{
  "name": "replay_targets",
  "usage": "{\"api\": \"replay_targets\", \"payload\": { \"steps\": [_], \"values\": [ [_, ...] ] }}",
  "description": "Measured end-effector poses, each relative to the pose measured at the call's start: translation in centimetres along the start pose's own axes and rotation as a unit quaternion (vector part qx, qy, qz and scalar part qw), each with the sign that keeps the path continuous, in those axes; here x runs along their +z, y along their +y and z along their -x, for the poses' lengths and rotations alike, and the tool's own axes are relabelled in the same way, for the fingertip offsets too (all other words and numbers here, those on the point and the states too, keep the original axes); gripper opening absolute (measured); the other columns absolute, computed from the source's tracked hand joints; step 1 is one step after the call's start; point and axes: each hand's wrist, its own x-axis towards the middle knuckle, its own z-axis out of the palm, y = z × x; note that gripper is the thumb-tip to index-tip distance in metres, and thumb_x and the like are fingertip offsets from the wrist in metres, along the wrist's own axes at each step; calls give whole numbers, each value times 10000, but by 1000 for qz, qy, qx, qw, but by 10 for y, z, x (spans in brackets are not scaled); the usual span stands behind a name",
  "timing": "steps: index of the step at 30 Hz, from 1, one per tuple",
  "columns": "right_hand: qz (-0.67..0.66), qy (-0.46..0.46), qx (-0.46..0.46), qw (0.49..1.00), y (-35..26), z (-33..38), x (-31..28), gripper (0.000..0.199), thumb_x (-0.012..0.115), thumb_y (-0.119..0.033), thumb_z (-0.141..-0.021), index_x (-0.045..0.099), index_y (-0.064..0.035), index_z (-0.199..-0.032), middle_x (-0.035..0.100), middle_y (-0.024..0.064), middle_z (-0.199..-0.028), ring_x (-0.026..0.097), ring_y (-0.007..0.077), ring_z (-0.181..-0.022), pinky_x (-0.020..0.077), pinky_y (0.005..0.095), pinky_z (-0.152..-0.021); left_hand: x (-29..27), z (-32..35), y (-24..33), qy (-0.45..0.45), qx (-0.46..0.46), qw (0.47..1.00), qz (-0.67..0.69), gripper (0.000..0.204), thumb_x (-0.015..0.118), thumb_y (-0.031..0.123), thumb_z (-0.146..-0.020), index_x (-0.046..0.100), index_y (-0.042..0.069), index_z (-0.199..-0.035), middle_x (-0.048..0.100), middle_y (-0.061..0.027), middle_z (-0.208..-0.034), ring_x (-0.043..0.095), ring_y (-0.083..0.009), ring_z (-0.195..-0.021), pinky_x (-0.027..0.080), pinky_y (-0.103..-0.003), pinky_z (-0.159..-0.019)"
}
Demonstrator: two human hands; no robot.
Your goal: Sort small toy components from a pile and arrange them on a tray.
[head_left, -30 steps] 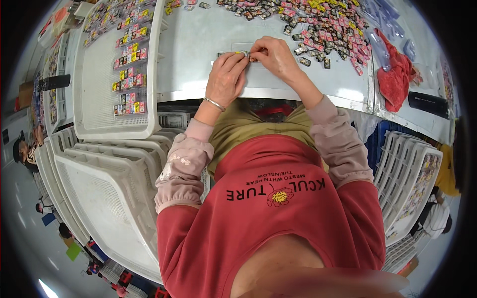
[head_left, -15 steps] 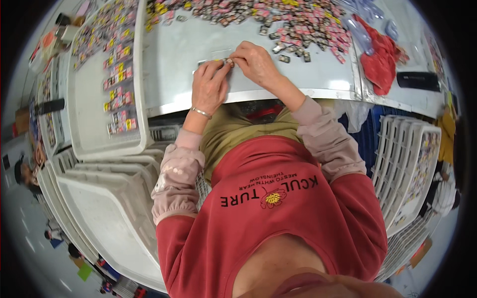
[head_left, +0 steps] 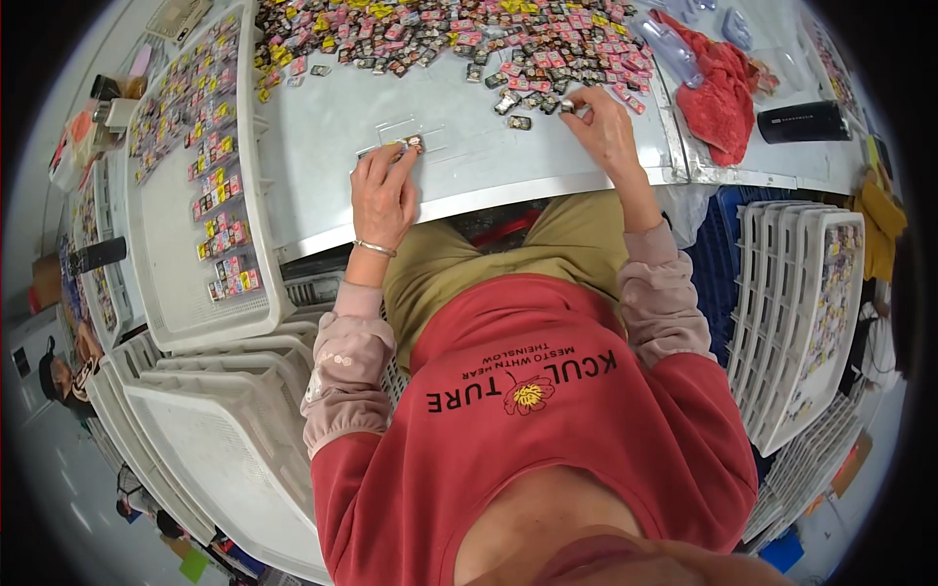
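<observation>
My left hand (head_left: 383, 200), a bracelet at its wrist, is at the near part of the pale table (head_left: 489, 181). Its fingers hold down a small clear plastic holder (head_left: 391, 131), with the index fingertip against a small dark block-like piece (head_left: 413, 144). Farther right, my right hand (head_left: 604, 135) pinches another small piece (head_left: 567, 105) between thumb and index finger. That hand is at the near edge of a wide pile of small black, pink and yellow pieces (head_left: 430, 34). One loose dark piece (head_left: 519, 122) lies just left of it.
A white plastic tray (head_left: 161, 283) at left carries rows of filled clear packs (head_left: 230, 234). Stacked white trays (head_left: 215, 420) stand below it, more (head_left: 782, 322) at right. A red cloth (head_left: 718, 107) and a black cylindrical object (head_left: 803, 123) lie on the right.
My right hand has moved away from my left hand, right to the pile's edge, and now pinches a piece there. My left hand stays at the plastic holder.
</observation>
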Motion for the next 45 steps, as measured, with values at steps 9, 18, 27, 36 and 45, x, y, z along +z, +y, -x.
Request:
{"api": "replay_targets", "payload": {
  "steps": [9,18,27,36,45],
  "values": [
    [-310,-78,137,938,-19,-5,1,217,615,-105,-860,606,-31,-1064,587,17,-760,566,81,-675,457,203,-593,-4,-4,4,23,12,1000,12,398,580,-5,-740,626,101,-1120,592,-72,-1113,526,-282,-1040,408,-376,-852],
    [2,-108,-170,980,-56,-11,48,207,684,-82,-752,653,-29,-950,610,107,-787,611,191,-698,481,302,-610,-6,-3,6,-2,13,1000,-7,423,585,9,-734,624,122,-1139,569,-75,-1138,506,-289,-1054,397,-395,-873],
    [-37,-31,-177,983,-45,-129,64,165,663,-195,-769,710,-76,-873,671,124,-816,645,289,-774,506,399,-708,-5,-3,4,-6,12,1000,-16,411,588,22,-729,613,112,-1129,552,-76,-1141,487,-279,-1061,387,-398,-876],
    [-10,-111,-120,987,-43,-137,82,224,672,-141,-797,630,-49,-996,641,81,-759,622,199,-681,493,312,-633,-5,2,3,-7,0,1000,-15,418,590,24,-717,612,121,-1123,536,-71,-1160,476,-281,-1072,384,-401,-884],
    [-300,-312,58,900,-104,-50,78,131,613,-83,-846,617,-24,-962,627,27,-771,601,91,-642,489,217,-554,-9,0,3,-21,29,999,-22,417,553,1,-738,606,83,-1143,554,-56,-1210,495,-283,-1109,390,-394,-903]
  ]
}}
